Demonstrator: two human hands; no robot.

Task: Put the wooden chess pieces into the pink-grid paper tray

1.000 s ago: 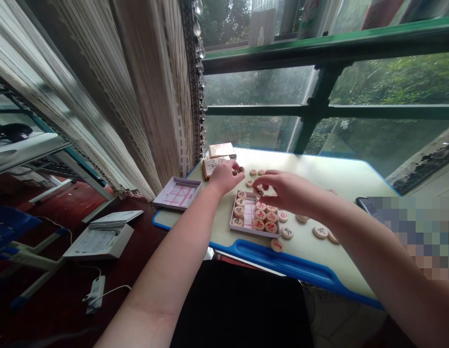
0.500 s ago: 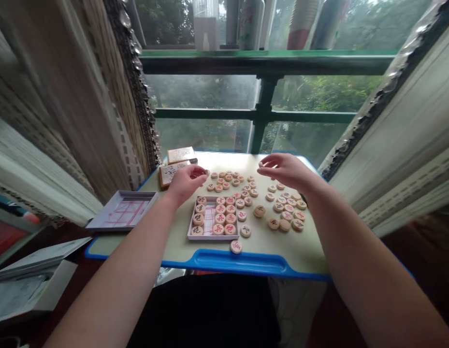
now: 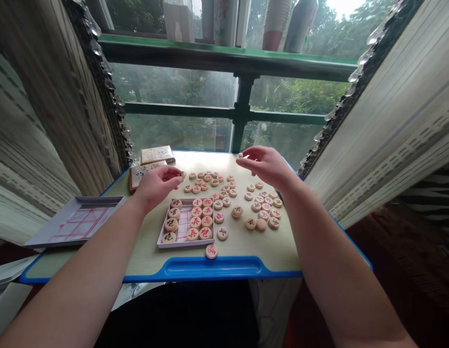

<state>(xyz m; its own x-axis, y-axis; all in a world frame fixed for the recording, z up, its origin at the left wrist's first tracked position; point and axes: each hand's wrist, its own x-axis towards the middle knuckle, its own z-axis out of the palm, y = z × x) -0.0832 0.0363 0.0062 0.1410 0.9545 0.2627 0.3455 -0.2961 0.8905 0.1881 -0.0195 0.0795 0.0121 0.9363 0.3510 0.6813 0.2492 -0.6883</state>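
Note:
My left hand [image 3: 158, 184] pinches a small round xiangqi piece [image 3: 181, 174] between thumb and fingers, above the back left of an open box [image 3: 186, 246]. In that box, pieces with dark characters line the left side and red ones fill two columns on the right; the lined bottom shows between them. Over the far right of the table, my right hand [image 3: 262, 164] holds another xiangqi piece [image 3: 240, 155] at its fingertips. Loose pieces [image 3: 208, 177] lie in groups between the hands, and a further cluster [image 3: 264, 207] sits below my right hand.
The pale table [image 3: 144, 261] has a blue rim with a pen groove [image 3: 211, 266] at the front. A box lid [image 3: 79, 217] lies at its left edge. Two flat boxes [image 3: 157, 153] are at the back left. Curtains [image 3: 376, 96] hang on both sides of the window.
The camera view has turned to the right, so everything sits farther left in the picture. Both hands keep their pinch on a piece and stay about where they were over the table.

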